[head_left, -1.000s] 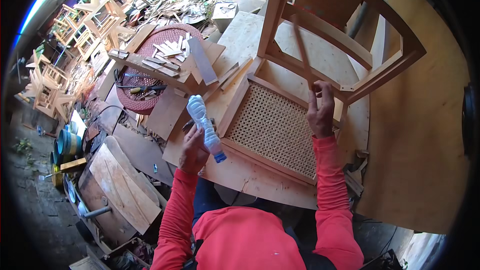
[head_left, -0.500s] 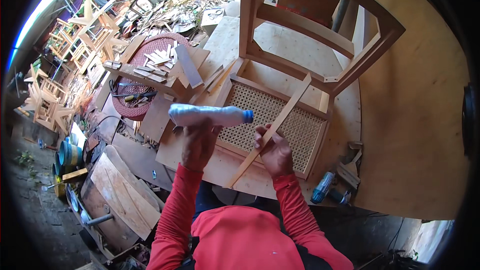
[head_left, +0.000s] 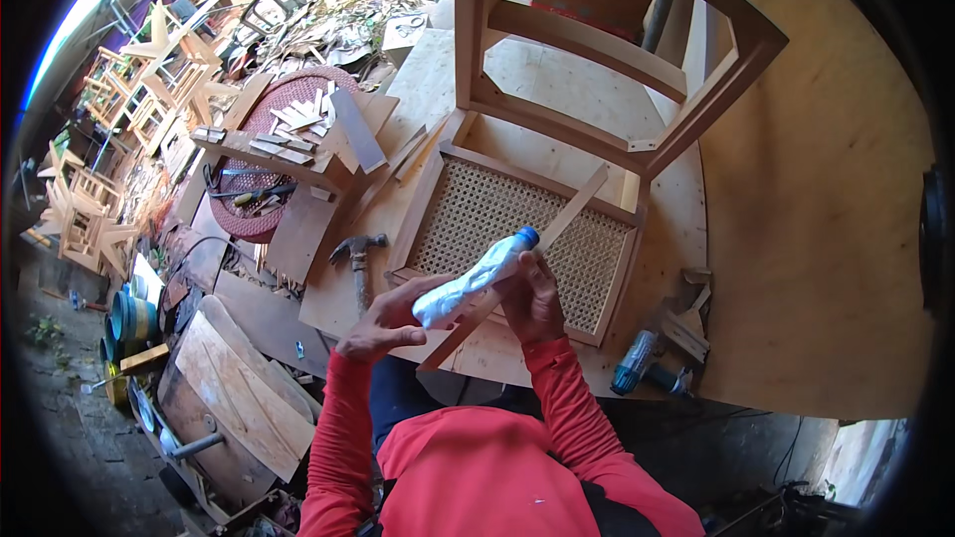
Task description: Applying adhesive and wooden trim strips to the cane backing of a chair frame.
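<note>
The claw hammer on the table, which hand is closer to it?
Left. The left hand is close by the handle end of the claw hammer; the right hand is farther off to the right, holding the thin wooden strip.

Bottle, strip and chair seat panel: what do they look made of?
Bottle: likely thin plastic, whitish with a faint sheen, judging by its crumpled body and blue cap. Strip: wood, apparently unvarnished, pale and matte. Seat panel: probably natural cane; straw-coloured, open weave.

Left-side head-worn fisheye view, facing down and forward, close above the worktable (head_left: 681,214)
</note>
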The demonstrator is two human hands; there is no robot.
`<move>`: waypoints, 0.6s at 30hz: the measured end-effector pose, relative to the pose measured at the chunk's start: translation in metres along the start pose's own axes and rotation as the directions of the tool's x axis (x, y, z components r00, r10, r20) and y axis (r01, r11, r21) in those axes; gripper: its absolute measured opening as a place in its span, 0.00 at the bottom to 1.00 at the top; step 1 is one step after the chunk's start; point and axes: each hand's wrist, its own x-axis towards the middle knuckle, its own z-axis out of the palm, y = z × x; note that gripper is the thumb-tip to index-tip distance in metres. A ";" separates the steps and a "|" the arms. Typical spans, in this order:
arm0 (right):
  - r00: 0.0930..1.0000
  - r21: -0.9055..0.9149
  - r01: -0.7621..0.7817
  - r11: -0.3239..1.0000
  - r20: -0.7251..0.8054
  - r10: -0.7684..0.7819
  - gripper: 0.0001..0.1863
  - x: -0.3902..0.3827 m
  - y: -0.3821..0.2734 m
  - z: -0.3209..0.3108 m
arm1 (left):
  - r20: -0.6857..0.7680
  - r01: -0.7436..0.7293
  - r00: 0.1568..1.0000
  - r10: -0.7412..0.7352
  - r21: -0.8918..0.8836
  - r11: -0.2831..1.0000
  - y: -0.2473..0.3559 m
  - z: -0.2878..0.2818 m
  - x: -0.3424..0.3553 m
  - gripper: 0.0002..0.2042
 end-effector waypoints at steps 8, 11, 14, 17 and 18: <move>1.000 -0.287 0.023 0.958 0.008 -0.021 0.12 -0.005 0.032 0.033 | -0.150 0.179 0.983 -0.104 0.674 0.717 0.001 0.016 0.008 0.28; 0.994 -0.123 0.014 0.992 0.105 -0.001 0.16 -0.003 0.027 0.032 | -0.221 0.086 0.974 0.055 0.580 0.810 -0.017 0.019 0.017 0.23; 0.998 -0.079 0.038 0.996 0.056 -0.033 0.16 0.001 0.013 0.022 | -0.385 0.143 0.922 -0.044 0.230 0.963 -0.004 0.016 0.016 0.14; 0.996 0.002 0.091 0.996 0.022 -0.091 0.14 0.002 -0.009 -0.019 | -0.378 0.075 0.897 0.230 0.643 0.762 -0.013 -0.028 0.027 0.20; 0.995 0.019 0.103 0.994 -0.018 -0.103 0.13 0.000 -0.015 -0.021 | -0.374 0.147 0.866 0.331 0.825 0.546 -0.012 -0.041 0.032 0.21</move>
